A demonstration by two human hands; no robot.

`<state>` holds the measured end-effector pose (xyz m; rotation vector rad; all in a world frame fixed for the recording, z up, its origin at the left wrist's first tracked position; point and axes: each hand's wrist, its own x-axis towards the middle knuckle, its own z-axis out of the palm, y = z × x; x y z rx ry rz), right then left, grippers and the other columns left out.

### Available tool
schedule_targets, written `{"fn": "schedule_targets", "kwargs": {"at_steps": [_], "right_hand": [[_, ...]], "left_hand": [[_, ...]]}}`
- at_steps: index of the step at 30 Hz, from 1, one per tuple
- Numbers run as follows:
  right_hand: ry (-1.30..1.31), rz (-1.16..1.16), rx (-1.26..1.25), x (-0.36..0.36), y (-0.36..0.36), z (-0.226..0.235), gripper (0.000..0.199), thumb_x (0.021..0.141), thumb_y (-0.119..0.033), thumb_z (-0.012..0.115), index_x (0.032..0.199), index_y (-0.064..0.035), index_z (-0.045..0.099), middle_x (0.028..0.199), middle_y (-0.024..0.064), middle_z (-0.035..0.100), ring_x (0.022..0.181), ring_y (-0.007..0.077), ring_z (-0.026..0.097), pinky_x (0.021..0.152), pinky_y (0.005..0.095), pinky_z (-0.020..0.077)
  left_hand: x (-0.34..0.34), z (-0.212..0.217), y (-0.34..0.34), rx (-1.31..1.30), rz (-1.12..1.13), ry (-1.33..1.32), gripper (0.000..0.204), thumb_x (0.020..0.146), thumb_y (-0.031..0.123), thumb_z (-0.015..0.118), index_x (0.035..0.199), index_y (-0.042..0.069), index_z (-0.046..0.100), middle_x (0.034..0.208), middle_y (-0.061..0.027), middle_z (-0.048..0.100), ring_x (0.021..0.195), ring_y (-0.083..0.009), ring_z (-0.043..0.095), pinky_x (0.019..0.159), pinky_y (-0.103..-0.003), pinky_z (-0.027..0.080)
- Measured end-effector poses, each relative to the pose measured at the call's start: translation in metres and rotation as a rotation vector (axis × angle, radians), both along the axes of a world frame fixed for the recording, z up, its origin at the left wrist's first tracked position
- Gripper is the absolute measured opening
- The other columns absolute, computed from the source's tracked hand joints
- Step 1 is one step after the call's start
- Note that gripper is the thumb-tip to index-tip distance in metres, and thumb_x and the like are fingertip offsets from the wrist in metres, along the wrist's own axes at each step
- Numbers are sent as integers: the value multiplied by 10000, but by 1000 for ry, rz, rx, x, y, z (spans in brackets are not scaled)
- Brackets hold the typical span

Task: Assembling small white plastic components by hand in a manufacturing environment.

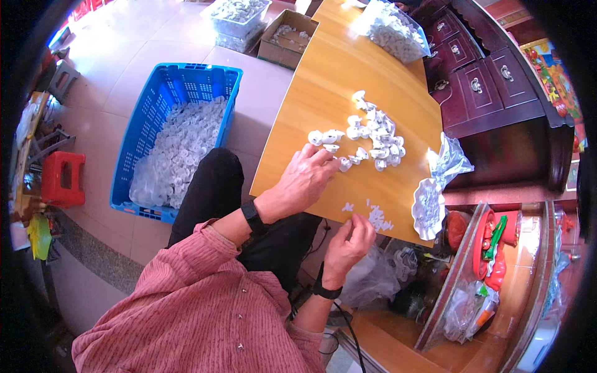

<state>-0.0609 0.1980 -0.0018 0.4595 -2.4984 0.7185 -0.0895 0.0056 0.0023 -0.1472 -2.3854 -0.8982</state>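
Observation:
My left hand reaches over the table's near edge, fingers bent and pressed around a small white plastic part. Just beyond it, a loose heap of rounded white plastic parts lies on the wooden table. At the table's near edge is my right hand, thumb and fingers drawn together. Whatever they pinch is too small to make out. Close to its fingertips lies a scatter of tiny flat white pieces.
A blue crate of white parts stands left on the floor. A clear tub sits at the table's far end. A scalloped white dish and plastic bag lie at the right edge, beside a dark cabinet. A red stool stands far left.

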Motion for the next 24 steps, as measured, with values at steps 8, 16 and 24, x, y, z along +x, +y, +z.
{"fn": "schedule_targets", "kwargs": {"at_steps": [8,16,24], "right_hand": [[-40,81,198,4,-12,19,275,865,-8,615,1128,-22,694,1147,96,662,1086,338,577,938,469,434],[-47,35,117,-1,-9,8,382,865,-13,579,1243,-44,627,1267,107,618,1143,354,551,981,495,414],[-59,-33,236,1,-12,7,402,868,-13,575,1269,-33,592,1330,116,564,1163,362,527,972,505,409]], "left_hand": [[13,-7,-9,86,25,-37,107,831,69,670,929,54,630,976,-108,612,908,-327,570,796,-415,492],[34,-9,-16,148,35,-54,103,836,72,683,911,43,618,934,-115,625,901,-334,592,789,-417,506],[46,-7,-19,178,61,-16,221,836,94,704,1044,30,662,943,-131,624,911,-334,607,785,-423,519]]}}
